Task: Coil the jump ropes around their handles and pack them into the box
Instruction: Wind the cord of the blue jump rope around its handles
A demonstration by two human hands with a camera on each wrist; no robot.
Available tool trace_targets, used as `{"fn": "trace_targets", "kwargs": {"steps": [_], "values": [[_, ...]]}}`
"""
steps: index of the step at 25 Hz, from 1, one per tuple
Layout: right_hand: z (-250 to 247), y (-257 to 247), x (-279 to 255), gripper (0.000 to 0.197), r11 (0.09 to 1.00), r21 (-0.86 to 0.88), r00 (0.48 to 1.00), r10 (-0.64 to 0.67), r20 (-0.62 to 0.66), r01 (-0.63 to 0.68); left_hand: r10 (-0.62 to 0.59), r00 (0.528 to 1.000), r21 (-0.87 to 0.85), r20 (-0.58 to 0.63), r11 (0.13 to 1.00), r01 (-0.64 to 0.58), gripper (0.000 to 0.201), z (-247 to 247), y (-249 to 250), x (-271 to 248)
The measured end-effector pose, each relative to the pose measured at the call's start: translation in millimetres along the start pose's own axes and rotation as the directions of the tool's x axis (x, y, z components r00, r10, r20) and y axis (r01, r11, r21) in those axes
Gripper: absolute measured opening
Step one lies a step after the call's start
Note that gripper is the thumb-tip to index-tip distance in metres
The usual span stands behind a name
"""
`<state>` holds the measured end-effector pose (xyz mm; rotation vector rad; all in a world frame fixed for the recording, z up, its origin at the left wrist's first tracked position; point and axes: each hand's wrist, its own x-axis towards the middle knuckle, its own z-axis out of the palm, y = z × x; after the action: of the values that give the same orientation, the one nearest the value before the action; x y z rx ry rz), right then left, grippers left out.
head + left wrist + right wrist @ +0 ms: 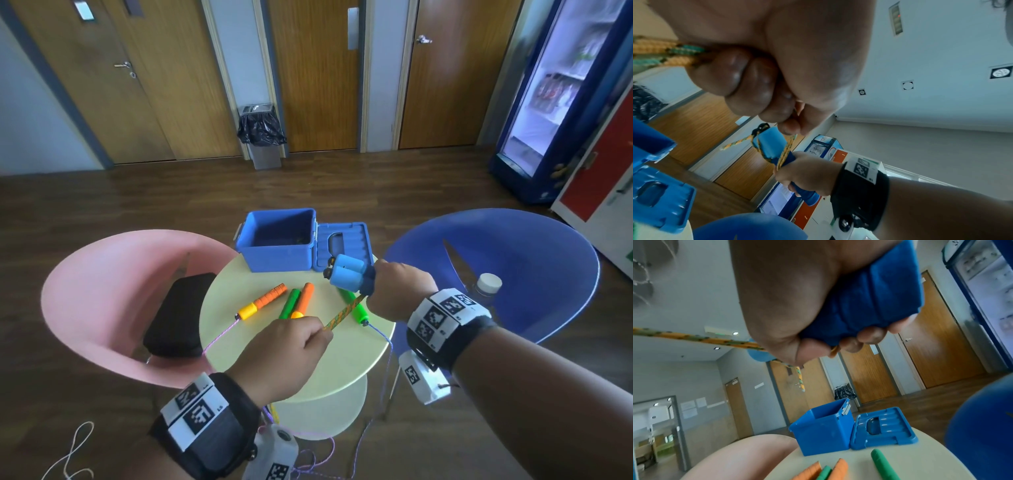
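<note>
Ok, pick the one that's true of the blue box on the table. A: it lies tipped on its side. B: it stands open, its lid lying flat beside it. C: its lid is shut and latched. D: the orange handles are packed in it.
B: the blue box stands upright and open, and its lid lies flat on the table beside it.

A pink chair [102,291] is sitting just left of the round pale table [301,359], with a black pouch [178,315] lying on its seat. A blue chair [531,260] is standing on the right, holding a white-capped bottle [488,284]. Across the dark wood floor [137,198], a grey bin [262,137] with a black liner is standing against the wall between brown wooden doors [315,75]. A lit drinks fridge [561,96] is glowing at the far right.
</note>
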<state>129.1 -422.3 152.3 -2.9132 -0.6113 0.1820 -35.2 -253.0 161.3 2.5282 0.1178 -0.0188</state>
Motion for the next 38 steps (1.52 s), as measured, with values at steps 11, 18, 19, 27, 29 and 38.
{"fn": "trace_targets", "kwargs": {"steps": [11,18,19,27,29,38], "values": [[18.4,-30.7,-22.3,0.015,0.912,-0.356,0.978,-0.178,0.106,0.204,0.099,0.995,0.355,0.004,0.930,-0.094,0.040,-29.8,19.8,7.1],[6.4,-58.5,-78.0,0.020,0.732,-0.322,0.796,-0.509,0.328,0.601,0.075,0.984,0.244,0.162,0.963,-0.114,0.035,-48.7,-9.0,36.3],[0.0,-59.6,-82.3,0.020,0.742,-0.300,0.797,-0.518,0.311,0.599,0.074,0.980,0.184,0.186,0.977,-0.109,0.034,-48.8,-15.1,38.2],[-41.4,-62.5,-103.4,0.021,0.800,-0.164,0.806,-0.590,-0.041,0.577,0.160,0.963,-0.454,0.217,0.890,-0.046,0.047,-46.9,-34.9,45.8],[-44.5,-63.6,-104.9,0.026,0.813,-0.129,0.801,-0.581,-0.142,0.567,0.124,0.962,-0.666,0.242,0.743,0.071,0.042,-40.8,-35.1,42.0],[-63.8,-78.7,-96.2,0.040,0.933,0.070,0.914,-0.327,-0.242,0.352,-0.187,0.982,-0.937,0.028,0.337,0.091,0.033,5.7,24.6,8.7]]}}
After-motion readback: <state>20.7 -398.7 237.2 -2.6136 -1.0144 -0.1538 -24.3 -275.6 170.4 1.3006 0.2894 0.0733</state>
